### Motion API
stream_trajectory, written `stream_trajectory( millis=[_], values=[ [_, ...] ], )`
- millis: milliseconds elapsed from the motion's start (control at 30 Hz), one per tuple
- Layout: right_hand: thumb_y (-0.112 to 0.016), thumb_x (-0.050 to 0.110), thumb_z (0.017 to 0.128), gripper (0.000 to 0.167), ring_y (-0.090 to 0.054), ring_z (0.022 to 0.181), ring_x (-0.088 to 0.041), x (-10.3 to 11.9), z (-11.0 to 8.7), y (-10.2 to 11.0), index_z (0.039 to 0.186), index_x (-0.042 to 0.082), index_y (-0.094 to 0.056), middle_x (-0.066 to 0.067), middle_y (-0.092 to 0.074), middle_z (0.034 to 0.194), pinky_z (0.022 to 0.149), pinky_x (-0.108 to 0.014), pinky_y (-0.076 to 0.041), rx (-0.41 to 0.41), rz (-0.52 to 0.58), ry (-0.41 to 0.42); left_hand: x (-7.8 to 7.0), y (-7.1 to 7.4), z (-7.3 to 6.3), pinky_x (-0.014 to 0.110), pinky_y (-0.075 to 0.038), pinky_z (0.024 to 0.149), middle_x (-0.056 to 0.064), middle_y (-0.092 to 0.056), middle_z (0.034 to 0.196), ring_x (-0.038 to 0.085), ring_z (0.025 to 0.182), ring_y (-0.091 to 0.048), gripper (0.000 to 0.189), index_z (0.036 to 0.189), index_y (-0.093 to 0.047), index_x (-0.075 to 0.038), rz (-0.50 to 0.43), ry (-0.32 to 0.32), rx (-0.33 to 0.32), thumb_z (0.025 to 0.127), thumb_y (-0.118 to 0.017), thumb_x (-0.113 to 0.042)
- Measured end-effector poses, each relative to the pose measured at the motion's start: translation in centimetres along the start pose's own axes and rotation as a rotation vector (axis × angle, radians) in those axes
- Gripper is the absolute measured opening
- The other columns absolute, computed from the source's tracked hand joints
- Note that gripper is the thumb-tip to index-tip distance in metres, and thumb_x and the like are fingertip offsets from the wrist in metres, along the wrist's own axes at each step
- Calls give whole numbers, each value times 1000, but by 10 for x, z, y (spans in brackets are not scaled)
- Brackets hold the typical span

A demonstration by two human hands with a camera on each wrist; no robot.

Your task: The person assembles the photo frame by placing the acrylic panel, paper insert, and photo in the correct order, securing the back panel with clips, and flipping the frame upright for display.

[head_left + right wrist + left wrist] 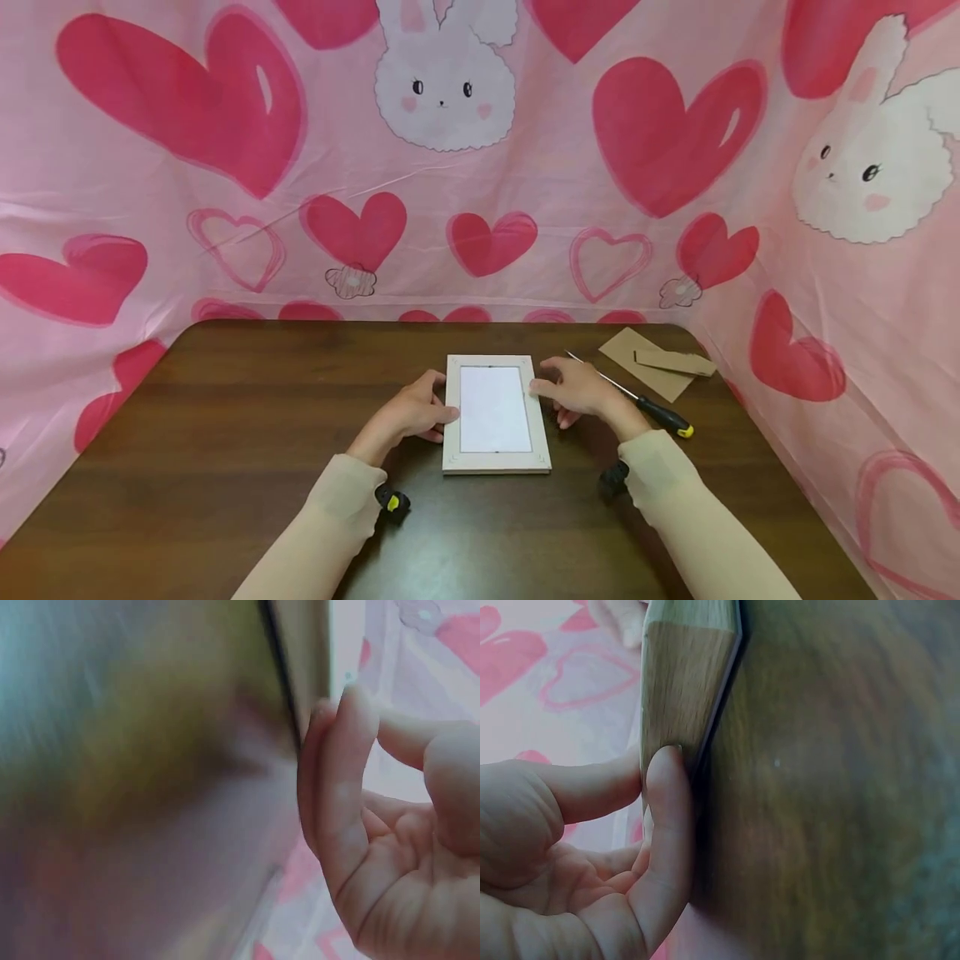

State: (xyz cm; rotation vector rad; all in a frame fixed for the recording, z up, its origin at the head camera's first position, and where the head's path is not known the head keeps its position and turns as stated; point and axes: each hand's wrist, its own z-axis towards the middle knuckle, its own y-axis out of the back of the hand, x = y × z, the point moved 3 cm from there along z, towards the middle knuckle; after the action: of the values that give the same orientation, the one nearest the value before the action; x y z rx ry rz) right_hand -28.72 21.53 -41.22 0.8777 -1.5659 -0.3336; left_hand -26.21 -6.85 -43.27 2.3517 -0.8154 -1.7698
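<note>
A white picture frame (pixel 495 462) with a plain white sheet (pixel 493 408) in its window lies face up on the dark wooden table. My left hand (pixel 412 410) grips its left border, thumb over the front edge. In the left wrist view, a finger presses against the frame's wood-grained side (pixel 682 682). On the opposite border my right hand (pixel 577 390) holds the frame, its thumb on the face. Seen from the right wrist, its bent fingers (pixel 345 765) lie along the side of the frame (pixel 306 645).
Right of the frame lies a screwdriver (pixel 663 415) with a black and yellow handle, its shaft pointing up-left. Behind it is a brown board (pixel 651 377) with a narrow stand-like strip (pixel 678 362) across it. Pink heart-printed cloth (pixel 540 183) borders the table's back and sides.
</note>
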Motion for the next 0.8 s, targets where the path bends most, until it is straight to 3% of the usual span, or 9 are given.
stream_trajectory(
  millis=[167, 333, 533, 667, 800],
  values=[
    [-68, 26, 105, 49, -72, 69, -25, -8, -2, 53, 142, -6, -58, -18, -68, 90, 69, -45, -64, -159, -173, 97, 1, -1, 0, 33, -64, 69, 16, -59, 103, 23, 81, -65, 66, 155, -39, -2, -21, -7, 7, 100, -74, -9],
    [-72, 19, 100, 41, -69, 100, -44, -45, -2, 104, 130, -7, -65, -27, -74, 108, 87, -59, -57, -305, -391, 161, 2, -3, 1, 32, -64, 66, 15, -58, 100, 21, 76, -62, 64, 154, -39, -2, -35, -4, 18, 101, -73, -7],
    [-72, 21, 96, 58, -58, 121, -58, -90, 7, 139, 136, -18, -56, -40, -62, 131, 103, -68, -48, -289, -507, 92, 3, -1, 2, 30, -63, 65, 15, -57, 101, 20, 75, -61, 65, 154, -37, -1, -31, 0, 11, 101, -73, -7],
    [-72, 28, 95, 65, -57, 119, -60, -105, 8, 143, 132, -22, -55, -42, -63, 125, 103, -67, -48, -243, -599, 66, 5, 0, 1, 30, -63, 64, 16, -58, 101, 21, 77, -62, 65, 154, -37, -1, -14, 5, 9, 101, -73, -7],
    [-70, 36, 98, 71, -51, 123, -62, -118, 8, 142, 133, -23, -53, -44, -59, 126, 106, -67, -45, -177, -653, -26, 4, -1, 1, 31, -63, 65, 16, -58, 100, 22, 78, -63, 65, 154, -37, -1, -9, 4, 9, 100, -73, -8]
  ],
)
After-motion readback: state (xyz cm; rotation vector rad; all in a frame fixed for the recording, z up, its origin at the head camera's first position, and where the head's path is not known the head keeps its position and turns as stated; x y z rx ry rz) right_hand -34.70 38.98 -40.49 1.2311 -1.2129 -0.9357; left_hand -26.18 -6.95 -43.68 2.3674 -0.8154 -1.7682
